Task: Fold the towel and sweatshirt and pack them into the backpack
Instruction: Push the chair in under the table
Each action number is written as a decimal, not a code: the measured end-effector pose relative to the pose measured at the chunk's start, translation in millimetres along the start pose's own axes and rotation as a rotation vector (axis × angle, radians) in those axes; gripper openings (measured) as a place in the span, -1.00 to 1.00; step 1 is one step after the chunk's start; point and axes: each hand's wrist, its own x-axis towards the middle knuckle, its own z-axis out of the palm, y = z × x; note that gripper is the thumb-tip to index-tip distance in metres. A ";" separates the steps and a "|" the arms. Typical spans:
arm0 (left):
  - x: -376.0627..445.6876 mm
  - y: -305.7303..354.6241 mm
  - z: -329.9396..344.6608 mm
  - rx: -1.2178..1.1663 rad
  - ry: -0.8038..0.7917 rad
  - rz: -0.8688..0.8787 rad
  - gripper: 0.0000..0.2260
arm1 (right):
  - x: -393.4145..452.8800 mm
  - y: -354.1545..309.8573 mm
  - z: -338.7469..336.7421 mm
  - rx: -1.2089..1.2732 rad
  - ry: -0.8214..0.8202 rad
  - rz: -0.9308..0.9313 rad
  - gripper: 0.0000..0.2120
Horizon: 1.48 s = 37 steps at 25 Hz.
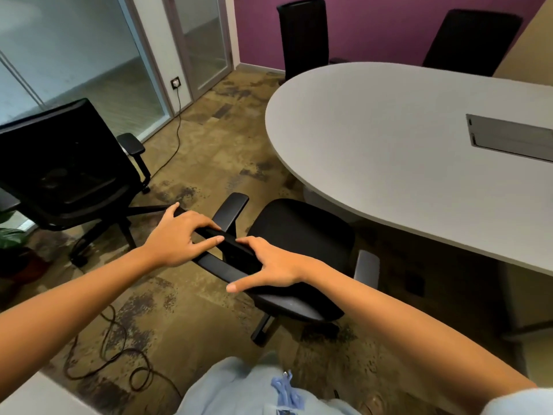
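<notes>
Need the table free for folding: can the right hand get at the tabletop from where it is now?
Probably yes. The right hand only rests on the chair back, holding nothing, and the table lies bare to its right, with only the chair seat tucked partly under the edge.

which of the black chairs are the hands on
The nearest chair, tucked at the table's rounded end; both hands rest on its backrest top. The other three stand untouched.
</notes>
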 end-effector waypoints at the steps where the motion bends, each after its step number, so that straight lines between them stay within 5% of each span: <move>1: -0.6 -1.3 1.2 -0.014 0.038 0.026 -0.64 | 1.5 0.3 4.3 -0.039 -0.001 0.022 0.03; 7: 10.4 -12.4 1.4 -0.099 0.233 0.066 -0.74 | 10.1 -7.5 17.6 -0.041 0.154 0.069 0.01; 11: 16.7 -24.9 7.8 -0.219 0.526 -0.272 -0.74 | 24.0 -17.7 36.9 -0.079 0.294 0.122 0.00; 17: 48.2 -19.5 -2.6 -0.533 0.419 -0.872 0.06 | 43.4 -29.5 48.0 -0.016 0.398 0.170 0.01; 37: 104.6 -33.2 -6.3 -0.283 0.246 -0.721 0.07 | 65.7 -25.0 37.1 -0.005 0.480 0.238 -0.01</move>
